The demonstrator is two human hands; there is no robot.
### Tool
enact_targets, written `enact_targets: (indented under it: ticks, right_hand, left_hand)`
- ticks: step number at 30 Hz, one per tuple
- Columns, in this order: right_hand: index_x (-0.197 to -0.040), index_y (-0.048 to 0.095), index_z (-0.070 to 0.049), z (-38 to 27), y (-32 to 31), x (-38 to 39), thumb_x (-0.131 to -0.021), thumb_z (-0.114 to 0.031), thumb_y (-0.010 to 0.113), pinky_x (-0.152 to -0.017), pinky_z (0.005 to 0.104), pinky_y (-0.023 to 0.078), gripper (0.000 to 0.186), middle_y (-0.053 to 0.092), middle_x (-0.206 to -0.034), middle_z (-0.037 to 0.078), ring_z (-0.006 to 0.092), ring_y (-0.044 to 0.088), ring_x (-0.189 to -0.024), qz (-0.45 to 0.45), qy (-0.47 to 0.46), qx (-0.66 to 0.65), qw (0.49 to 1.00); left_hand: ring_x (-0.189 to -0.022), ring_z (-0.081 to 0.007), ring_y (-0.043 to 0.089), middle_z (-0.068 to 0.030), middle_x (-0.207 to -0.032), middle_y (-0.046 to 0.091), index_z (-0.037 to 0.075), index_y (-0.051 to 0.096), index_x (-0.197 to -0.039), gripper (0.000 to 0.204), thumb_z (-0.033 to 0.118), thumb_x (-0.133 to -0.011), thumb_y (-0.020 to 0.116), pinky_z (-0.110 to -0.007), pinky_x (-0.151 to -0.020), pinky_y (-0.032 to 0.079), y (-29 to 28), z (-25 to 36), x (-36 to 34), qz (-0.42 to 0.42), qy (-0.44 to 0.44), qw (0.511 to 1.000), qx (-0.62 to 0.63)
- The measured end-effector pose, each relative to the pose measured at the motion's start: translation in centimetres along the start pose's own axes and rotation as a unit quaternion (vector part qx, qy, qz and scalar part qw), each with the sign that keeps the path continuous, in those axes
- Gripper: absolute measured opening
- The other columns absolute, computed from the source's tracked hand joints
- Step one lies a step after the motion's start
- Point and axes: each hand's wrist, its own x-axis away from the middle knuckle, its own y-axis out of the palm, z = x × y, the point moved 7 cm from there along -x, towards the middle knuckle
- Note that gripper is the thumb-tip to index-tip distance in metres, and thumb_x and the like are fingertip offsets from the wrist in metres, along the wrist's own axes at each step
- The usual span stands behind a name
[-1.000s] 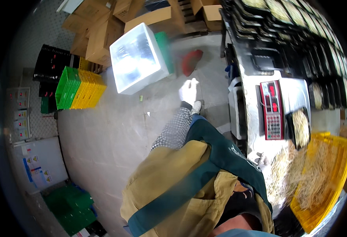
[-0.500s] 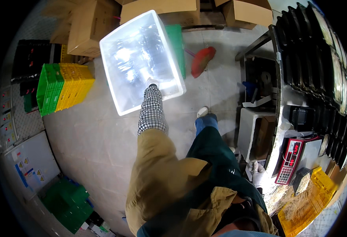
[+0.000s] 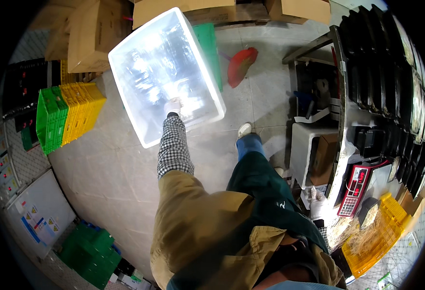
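A large white rectangular tub stands on the floor ahead of me. Its inside shines with crinkled reflections; I cannot tell whether that is water or clear film. My left hand, in a white glove with a checked oversleeve, reaches over the tub's near wall into it. Glare blurs its fingers, and nothing held shows. Low on my right, beside the workbench edge, is my white-gloved right hand, with fingers apart and nothing visible in it. Close to it, a red scale and a yellow crate holding straw-like strands sit on the bench.
Black trays are stacked along the right. Cardboard boxes stand behind the tub, with a green crate beside it. A red scoop-like object lies on the floor. Green and yellow crates are nested at left.
The view has shifted slightly, so the tub sits a little further left. My left hand remains inside it. My right hand and its checked cuff have come further into sight beside the bench.
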Motion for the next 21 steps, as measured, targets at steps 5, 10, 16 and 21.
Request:
enact_targets:
  ticks: [5,10,16,21]
  right_hand:
    - [-0.103,0.073,-0.001,-6.3,-1.9,2.8,-0.098,-0.016,0.059,-0.061,0.0268,0.05,0.021,0.069,-0.069,0.008,0.0102,0.064,-0.063,0.083,-0.121,0.075,0.986]
    - [-0.148,0.038,-0.008,-8.5,-4.7,3.3,-0.105,-0.027,0.046,-0.085,0.0271,0.05,0.048,0.064,-0.119,0.01,0.0134,0.063,-0.101,-0.065,-0.142,-0.401,0.903]
    - [-0.155,0.015,-0.01,-3.2,-16.1,6.6,-0.097,-0.021,0.06,-0.085,0.0292,0.053,0.074,0.051,-0.139,0.017,0.018,0.064,-0.101,-0.023,-0.168,-0.55,0.818]
    - [-0.139,0.05,-0.011,10.7,-25.8,12.3,-0.1,-0.005,0.049,-0.074,0.0193,0.047,0.04,0.066,-0.102,0.003,0.0053,0.056,-0.079,0.178,-0.206,-0.488,0.829]
  left_hand:
    - [-0.092,-0.0195,0.067,-0.0114,-0.098,0.072,0.004,0.072,-0.101,0.019,0.013,-0.085,0.068,-0.03,-0.086,0.051,-5.3,10.3,8.3,0.138,0.253,0.954,-0.08]
    - [-0.078,-0.019,0.056,-0.0069,-0.082,0.058,0.005,0.071,-0.099,0.021,-0.003,-0.08,0.07,-0.03,-0.07,0.046,6.3,28.5,40.5,-0.09,0.572,0.813,-0.053]
    - [-0.073,-0.0217,0.056,0.0016,-0.076,0.057,0.018,0.073,-0.108,0.043,0.003,-0.068,0.077,-0.037,-0.071,0.047,19.7,27.9,73.0,-0.355,0.833,0.423,-0.011]
    - [-0.134,-0.0353,0.038,-0.0162,-0.142,0.043,0.01,0.043,-0.146,0.085,0.027,-0.073,0.083,-0.045,-0.116,0.026,27.3,28.2,84.7,-0.444,0.713,0.543,-0.03]
